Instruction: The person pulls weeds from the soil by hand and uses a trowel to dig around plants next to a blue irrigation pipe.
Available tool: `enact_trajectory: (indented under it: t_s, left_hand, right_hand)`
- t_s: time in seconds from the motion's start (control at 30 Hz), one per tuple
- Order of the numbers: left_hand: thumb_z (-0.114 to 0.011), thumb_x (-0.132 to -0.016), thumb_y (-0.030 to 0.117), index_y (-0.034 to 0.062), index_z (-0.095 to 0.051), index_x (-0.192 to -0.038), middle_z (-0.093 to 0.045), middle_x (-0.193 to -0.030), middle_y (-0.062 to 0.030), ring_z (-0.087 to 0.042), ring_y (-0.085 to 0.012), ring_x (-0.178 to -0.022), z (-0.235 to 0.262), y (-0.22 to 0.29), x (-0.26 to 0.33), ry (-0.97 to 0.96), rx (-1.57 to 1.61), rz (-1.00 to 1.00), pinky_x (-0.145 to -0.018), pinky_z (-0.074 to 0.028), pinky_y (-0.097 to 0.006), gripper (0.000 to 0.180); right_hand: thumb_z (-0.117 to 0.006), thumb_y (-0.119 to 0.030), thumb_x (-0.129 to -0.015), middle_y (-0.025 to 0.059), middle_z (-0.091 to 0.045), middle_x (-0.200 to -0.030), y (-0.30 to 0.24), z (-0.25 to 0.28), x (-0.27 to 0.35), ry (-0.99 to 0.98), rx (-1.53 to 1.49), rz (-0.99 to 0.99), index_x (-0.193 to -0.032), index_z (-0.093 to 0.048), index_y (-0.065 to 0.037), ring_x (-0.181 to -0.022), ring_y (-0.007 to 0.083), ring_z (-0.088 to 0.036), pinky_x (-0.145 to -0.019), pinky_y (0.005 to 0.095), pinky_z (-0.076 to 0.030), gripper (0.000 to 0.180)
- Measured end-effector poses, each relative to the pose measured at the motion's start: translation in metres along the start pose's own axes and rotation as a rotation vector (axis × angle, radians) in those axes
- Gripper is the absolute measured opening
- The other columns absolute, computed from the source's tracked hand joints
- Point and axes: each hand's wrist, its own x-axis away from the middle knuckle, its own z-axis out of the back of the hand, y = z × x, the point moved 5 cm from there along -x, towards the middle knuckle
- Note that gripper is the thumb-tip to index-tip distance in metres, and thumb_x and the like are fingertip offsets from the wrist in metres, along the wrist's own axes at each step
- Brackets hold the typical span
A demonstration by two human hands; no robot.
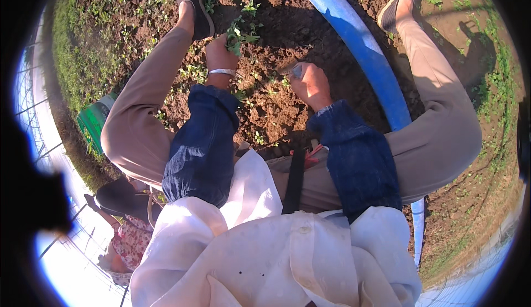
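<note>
While in left hand (222, 58) — leafy plants (237, 37)

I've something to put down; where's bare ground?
Bare soil shows between the right hand and blue hose, and between the hose and right shoe. It is crowded around the left hand, with leafy plants and the left shoe close by.

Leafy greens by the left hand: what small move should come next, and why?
I'd probably bring the right hand leftward, toward the base of the leafy greens. They lie at the left hand's fingertips, though its grip is hidden, while the right hand, closed on what looks like a small tool, is apart from them, over loose soil.
</note>
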Motion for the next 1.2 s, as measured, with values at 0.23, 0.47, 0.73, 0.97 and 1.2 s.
enact_trajectory:
  t_s: [0.23,0.47,0.73,0.97,1.2]
  left_hand:
    - [-0.07,-0.085,0.02,0.0002,-0.065,-0.104,-0.069,-0.083,-0.0044,-0.058,-0.0107,-0.072,0.023,0.021,-0.028,-0.126,0.353,0.288,-0.068,-0.046,-0.028,0.028]
    - [-0.068,-0.08,0.026,0.0019,-0.066,-0.105,-0.067,-0.096,-0.0218,-0.066,-0.0355,-0.088,-0.07,-0.041,0.004,-0.44,-0.089,0.328,-0.077,-0.052,-0.042,0.035]
    - [-0.07,-0.075,0.026,0.0007,-0.069,-0.09,-0.068,-0.087,-0.0221,-0.066,-0.037,-0.084,-0.11,-0.049,0.027,-0.55,-0.18,0.282,-0.075,-0.052,-0.044,0.029]
    - [-0.066,-0.087,0.014,0.0075,-0.062,-0.092,-0.053,-0.06,-0.0014,-0.051,-0.0124,-0.051,-0.087,-0.029,0.028,-0.583,0.83,0.84,-0.04,-0.033,-0.03,0.009]
    - [-0.077,-0.076,0.033,-0.0038,-0.069,-0.096,-0.068,-0.076,-0.0099,-0.064,-0.0234,-0.067,-0.112,-0.074,0.031,-0.588,0.013,0.482,-0.067,-0.049,-0.037,0.042]
  right_hand:
    - [-0.065,-0.023,-0.08,0.0214,-0.066,-0.086,-0.005,0.004,-0.002,-0.092,0.066,-0.049,-0.093,-0.067,-0.004,-0.084,0.0407,-0.062,-0.072,0.0463,-0.049,0.023]
    - [-0.064,-0.02,-0.077,0.0202,-0.066,-0.085,-0.003,0.002,-0.003,-0.04,0.032,0.015,-0.091,-0.068,-0.006,-0.082,0.0399,-0.063,-0.07,0.0459,-0.05,0.02]
    - [-0.064,-0.015,-0.074,0.0176,-0.067,-0.086,-0.001,0.0,0.0,-0.068,0.04,-0.038,-0.091,-0.069,-0.008,-0.083,0.0374,-0.063,-0.072,0.0441,-0.05,0.019]
    - [-0.065,-0.017,-0.073,0.0167,-0.067,-0.085,0.002,0.009,-0.002,-0.029,0.03,-0.046,-0.09,-0.069,-0.009,-0.083,0.0372,-0.063,-0.071,0.0441,-0.05,0.019]
    - [-0.065,-0.016,-0.072,0.0165,-0.067,-0.085,0.004,0.011,0.001,-0.049,0.046,-0.034,-0.091,-0.069,-0.009,-0.084,0.0369,-0.064,-0.072,0.0443,-0.05,0.02]
